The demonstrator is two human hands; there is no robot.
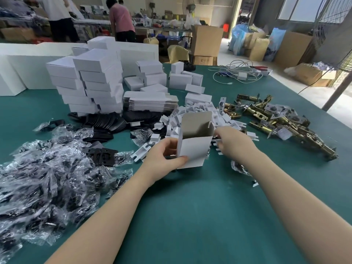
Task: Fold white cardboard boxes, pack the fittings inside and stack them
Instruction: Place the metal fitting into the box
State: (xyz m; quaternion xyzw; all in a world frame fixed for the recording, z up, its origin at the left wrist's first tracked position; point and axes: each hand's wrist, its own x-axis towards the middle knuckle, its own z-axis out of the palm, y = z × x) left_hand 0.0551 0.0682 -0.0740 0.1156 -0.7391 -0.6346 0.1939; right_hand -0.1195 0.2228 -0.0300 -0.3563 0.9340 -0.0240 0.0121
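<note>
A white cardboard box [194, 147] stands upright on the green table [190, 216], its top flap open and its grey inside showing. My left hand [163, 155] grips its left side, thumb across the front face. Just right of the box, my right hand [231, 142] reaches into a heap of small white card inserts [190, 119], fingers curled down among them; what they hold is hidden. Brass latch fittings [282, 121] lie in a pile to the right. Flat unfolded box blanks [150, 101] are stacked behind.
Tall stacks of closed white boxes [87, 82] stand at the back left. Black parts in clear plastic bags [47, 168] cover the left of the table. White cables [236, 72] lie at the far right corner. Two people stand at benches beyond.
</note>
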